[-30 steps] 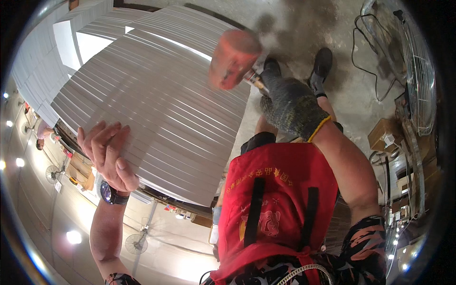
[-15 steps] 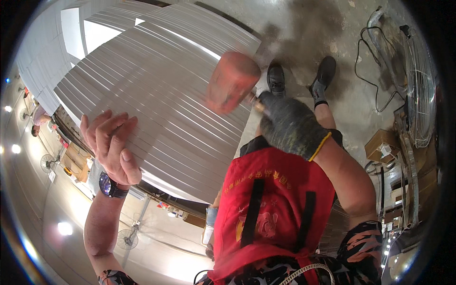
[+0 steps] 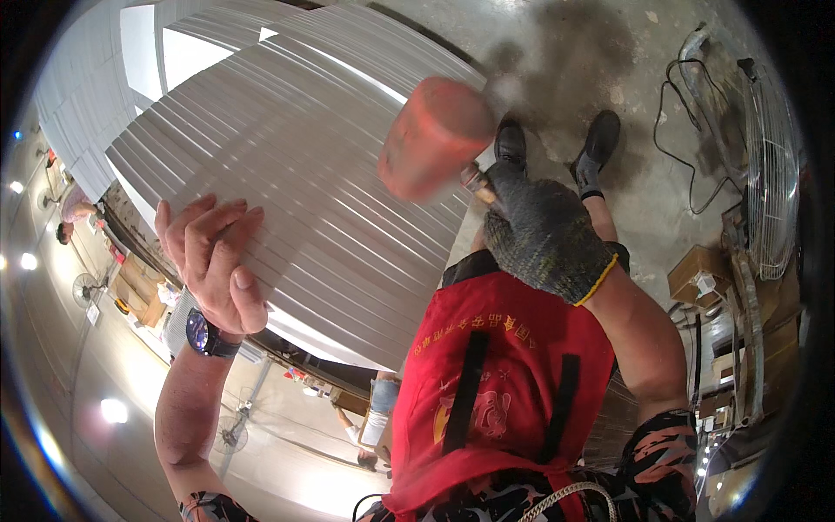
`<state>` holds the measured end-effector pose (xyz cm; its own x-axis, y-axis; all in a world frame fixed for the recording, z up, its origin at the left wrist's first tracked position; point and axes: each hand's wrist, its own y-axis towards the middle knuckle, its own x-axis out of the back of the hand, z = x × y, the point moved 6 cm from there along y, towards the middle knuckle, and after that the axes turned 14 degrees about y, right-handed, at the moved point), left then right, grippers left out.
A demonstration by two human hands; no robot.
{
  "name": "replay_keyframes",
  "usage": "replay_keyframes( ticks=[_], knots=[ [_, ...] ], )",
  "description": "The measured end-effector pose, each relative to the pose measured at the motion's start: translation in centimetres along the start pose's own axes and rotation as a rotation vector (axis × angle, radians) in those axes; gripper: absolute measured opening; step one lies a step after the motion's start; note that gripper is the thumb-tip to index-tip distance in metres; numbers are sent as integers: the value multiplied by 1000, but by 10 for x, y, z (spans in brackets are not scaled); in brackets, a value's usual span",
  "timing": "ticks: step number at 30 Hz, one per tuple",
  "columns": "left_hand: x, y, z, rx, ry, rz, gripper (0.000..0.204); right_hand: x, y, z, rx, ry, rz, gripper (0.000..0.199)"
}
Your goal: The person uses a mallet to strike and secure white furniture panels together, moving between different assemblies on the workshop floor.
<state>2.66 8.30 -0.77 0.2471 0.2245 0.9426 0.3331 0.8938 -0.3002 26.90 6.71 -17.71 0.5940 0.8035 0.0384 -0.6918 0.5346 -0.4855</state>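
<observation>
My right hand (image 3: 550,228), in a dark knitted glove with a yellow cuff edge, is closed round the short handle of a red mallet (image 3: 439,137). The mallet's head is a thick block, blurred by motion, held over the right side of a wide stack of light grey sheets (image 3: 287,165). Many thin layered edges run across that stack like ridges. On the stack's near left side rests my bare left hand (image 3: 213,261), fingers apart and slightly bent, nothing in them. A dark watch is on its wrist.
More grey stacks (image 3: 78,113) stand at the far left. A floor fan (image 3: 772,174) with a black cord, an open cardboard box (image 3: 698,271) and a metal frame are at the right. Other people (image 3: 76,209) appear near tables at the left and below the stack.
The mallet head has shifted slightly right and up, with my right hand moving a little right. My left hand stays on the stack. Another person shows more beyond the stack's near edge.
</observation>
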Motion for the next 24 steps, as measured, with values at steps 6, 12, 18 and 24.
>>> replay_keyframes(
  ticks=[6,12,18,24],
  knots=[
    [0,1,0,2,-7,-26,49,-15,-3,-1,-45,41,81,31],
    [1,4,-1,5,-6,-8,47,9,-2,17,78,95,-73,35],
    [1,3,0,-7,-27,-23,45,-5,-12,36,101,-69,121,38],
    [2,4,-1,-18,-5,-2,48,3,-16,41,155,-71,-9,46]
  ],
)
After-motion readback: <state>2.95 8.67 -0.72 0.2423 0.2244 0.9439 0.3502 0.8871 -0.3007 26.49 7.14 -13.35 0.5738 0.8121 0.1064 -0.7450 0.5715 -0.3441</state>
